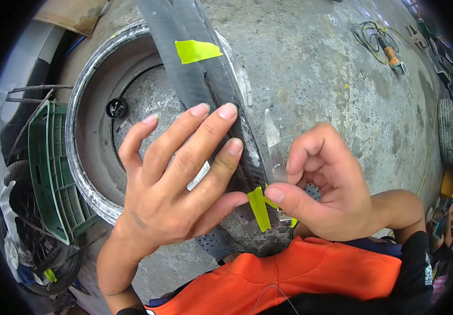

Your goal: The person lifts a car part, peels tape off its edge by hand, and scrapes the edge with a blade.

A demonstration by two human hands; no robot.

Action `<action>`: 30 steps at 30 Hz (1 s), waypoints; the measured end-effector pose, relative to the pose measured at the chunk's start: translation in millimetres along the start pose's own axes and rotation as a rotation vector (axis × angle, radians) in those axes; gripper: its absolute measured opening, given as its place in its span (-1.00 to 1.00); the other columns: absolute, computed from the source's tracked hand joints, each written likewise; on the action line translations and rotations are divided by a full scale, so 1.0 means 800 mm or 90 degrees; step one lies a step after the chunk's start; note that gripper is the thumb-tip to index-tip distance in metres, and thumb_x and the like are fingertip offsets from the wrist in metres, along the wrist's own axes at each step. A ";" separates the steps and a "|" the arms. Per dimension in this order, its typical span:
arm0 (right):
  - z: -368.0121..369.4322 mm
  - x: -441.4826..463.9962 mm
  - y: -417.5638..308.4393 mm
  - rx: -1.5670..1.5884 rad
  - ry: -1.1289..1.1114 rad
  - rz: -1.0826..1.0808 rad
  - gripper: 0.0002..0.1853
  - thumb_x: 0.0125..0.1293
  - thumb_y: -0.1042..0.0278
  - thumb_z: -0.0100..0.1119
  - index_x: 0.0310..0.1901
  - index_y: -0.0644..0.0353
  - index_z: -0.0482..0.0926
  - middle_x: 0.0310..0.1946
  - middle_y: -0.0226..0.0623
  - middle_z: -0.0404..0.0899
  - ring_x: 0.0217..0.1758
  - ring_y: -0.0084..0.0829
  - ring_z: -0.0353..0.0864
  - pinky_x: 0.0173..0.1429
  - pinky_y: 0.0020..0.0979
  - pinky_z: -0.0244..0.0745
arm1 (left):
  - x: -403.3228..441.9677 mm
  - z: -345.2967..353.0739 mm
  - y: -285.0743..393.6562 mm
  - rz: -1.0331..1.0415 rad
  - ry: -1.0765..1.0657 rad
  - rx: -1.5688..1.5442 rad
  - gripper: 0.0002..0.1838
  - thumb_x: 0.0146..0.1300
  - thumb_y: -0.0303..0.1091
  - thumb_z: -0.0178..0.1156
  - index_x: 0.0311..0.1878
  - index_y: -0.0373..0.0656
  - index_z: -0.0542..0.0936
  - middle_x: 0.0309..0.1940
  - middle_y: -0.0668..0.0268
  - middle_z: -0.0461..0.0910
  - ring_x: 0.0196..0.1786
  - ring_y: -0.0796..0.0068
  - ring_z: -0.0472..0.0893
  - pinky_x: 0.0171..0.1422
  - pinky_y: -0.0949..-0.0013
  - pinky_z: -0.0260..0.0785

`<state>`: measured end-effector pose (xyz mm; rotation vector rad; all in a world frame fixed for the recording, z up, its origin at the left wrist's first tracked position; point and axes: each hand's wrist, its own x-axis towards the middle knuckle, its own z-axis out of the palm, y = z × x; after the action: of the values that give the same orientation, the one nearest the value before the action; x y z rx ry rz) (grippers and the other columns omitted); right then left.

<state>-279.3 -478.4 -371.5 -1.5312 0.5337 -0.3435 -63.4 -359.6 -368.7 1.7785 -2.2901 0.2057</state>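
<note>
A long dark panel (176, 79) with a carbon-like weave lies slanting over a round drum rim. Yellow-green tape (198, 51) crosses its upper part, and more tape (259, 209) sits at its lower end. My left hand (179, 178) rests with fingers spread over the panel's left side and middle. To the right of the panel's lower end is my right hand (326, 189), its fingers curled and its thumb pointing left beside the tape. A clear, narrow strip (274, 147) stands between the panel and my right hand; whether the fingers touch it is unclear.
The round drum (92, 181) stands at the left beside a green crate (53, 173). On the concrete floor (310, 79) at the upper right lies an orange power tool (392, 56) with a coiled cable. A tire (446, 131) stands at the far right.
</note>
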 end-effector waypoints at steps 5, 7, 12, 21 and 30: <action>-0.010 -0.006 0.008 -0.078 -0.086 -0.082 -0.64 0.35 0.61 0.30 -0.03 0.20 0.27 -0.27 -0.41 0.45 -0.35 -0.75 0.48 -0.25 -0.63 0.39 | 0.001 -0.001 0.000 -0.002 -0.006 -0.002 -0.38 0.22 0.21 0.29 0.20 0.00 0.61 0.35 0.05 0.51 0.39 0.06 0.46 0.50 -0.03 0.04; -0.009 -0.005 0.004 -0.056 -0.099 -0.048 -0.65 0.36 0.60 0.28 -0.02 0.21 0.26 -0.28 -0.40 0.45 -0.35 -0.75 0.48 -0.25 -0.63 0.38 | 0.002 -0.001 0.000 -0.003 -0.003 -0.006 -0.37 0.21 0.22 0.30 0.20 -0.01 0.62 0.34 0.04 0.52 0.39 0.06 0.46 0.50 -0.03 0.05; -0.010 0.002 0.007 -0.009 -0.133 0.008 -0.65 0.38 0.58 0.27 0.00 0.21 0.25 -0.26 -0.38 0.46 -0.28 -0.73 0.49 -0.24 -0.63 0.38 | 0.003 -0.001 0.000 -0.002 -0.002 -0.008 -0.37 0.20 0.21 0.31 0.19 -0.02 0.62 0.34 0.06 0.53 0.39 0.06 0.47 0.51 -0.03 0.05; 0.002 0.000 0.030 0.096 -0.063 -0.053 -0.66 0.42 0.58 0.23 0.01 0.18 0.23 -0.21 -0.41 0.42 -0.20 -0.69 0.52 -0.15 -0.58 0.48 | 0.002 -0.002 -0.001 0.002 -0.005 -0.012 -0.36 0.17 0.17 0.35 0.21 -0.04 0.61 0.34 0.08 0.53 0.39 0.07 0.47 0.50 -0.03 0.05; -0.016 -0.002 0.027 0.000 -0.042 -0.068 -0.69 0.41 0.60 0.23 -0.02 0.18 0.25 -0.23 -0.41 0.43 -0.22 -0.70 0.52 -0.17 -0.58 0.45 | 0.003 -0.002 -0.001 0.005 -0.007 -0.009 -0.37 0.20 0.18 0.32 0.22 -0.02 0.60 0.35 0.05 0.52 0.39 0.05 0.46 0.50 -0.02 0.05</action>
<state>-289.8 -487.9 -392.4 -1.5688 0.4003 -0.3739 -63.1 -361.6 -366.2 1.7689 -2.2996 0.1816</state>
